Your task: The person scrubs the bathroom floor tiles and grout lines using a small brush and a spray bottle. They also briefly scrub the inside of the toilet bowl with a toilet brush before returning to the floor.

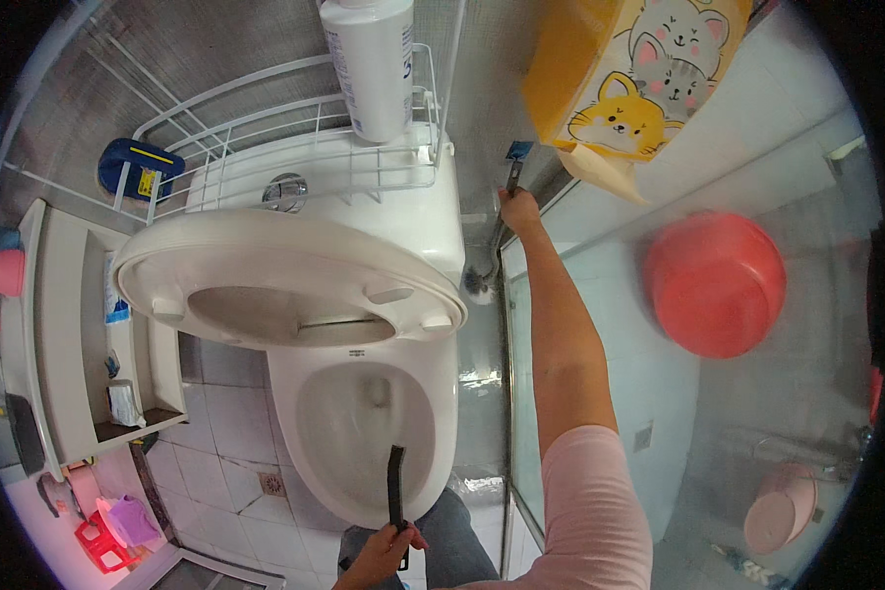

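Over the open toilet bowl (364, 433), the person's left hand (388, 551) has its fingers closed round the lower end of a slim black brush (396, 484) (probably light, stiff, best held low), while the right hand (518, 208) grips a long-handled toilet brush (492, 251) beside the cistern (403, 211).

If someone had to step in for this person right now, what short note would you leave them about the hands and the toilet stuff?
Left hand: grips a small black brush, held over the front rim of the toilet bowl.
Right hand: arm stretched out, closed on the handle of the toilet brush standing beside the tank, next to the glass partition.
Seat and lid: raised.
Done: cannot tell how much is scrubbed.
Left: the toilet brush is not yet at the bowl.
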The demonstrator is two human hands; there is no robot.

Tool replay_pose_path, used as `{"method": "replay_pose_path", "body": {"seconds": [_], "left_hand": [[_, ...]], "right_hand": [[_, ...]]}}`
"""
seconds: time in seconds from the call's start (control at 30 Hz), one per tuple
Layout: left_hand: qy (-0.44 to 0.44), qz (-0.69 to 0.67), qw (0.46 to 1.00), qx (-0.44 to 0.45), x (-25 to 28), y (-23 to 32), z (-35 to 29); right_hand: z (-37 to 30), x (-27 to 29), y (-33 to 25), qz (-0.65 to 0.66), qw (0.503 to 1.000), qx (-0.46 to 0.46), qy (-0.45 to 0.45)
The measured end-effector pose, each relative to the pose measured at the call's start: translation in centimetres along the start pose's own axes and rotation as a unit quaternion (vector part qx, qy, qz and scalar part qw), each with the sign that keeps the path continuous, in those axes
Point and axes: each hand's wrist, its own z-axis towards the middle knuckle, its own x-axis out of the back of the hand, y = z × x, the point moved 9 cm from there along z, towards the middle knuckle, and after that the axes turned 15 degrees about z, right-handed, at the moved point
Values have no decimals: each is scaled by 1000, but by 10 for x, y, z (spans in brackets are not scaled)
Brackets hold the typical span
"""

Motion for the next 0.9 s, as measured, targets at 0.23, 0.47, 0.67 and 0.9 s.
{"method": "replay_pose_path", "body": {"seconds": [0.23,0.47,0.67,0.9], "left_hand": [[-15,-175,984,-26,2,0,10],[15,-15,999,-37,8,-8,11],[-9,121,986,-116,-16,-39,33],[72,279,897,-335,-32,15,55]], "right_hand": [[-122,-13,64,127,984,-108,-66],[-557,-71,12,357,599,-365,-617],[-583,-64,15,392,814,-340,-261],[-507,-40,107,550,791,-241,117]]}}
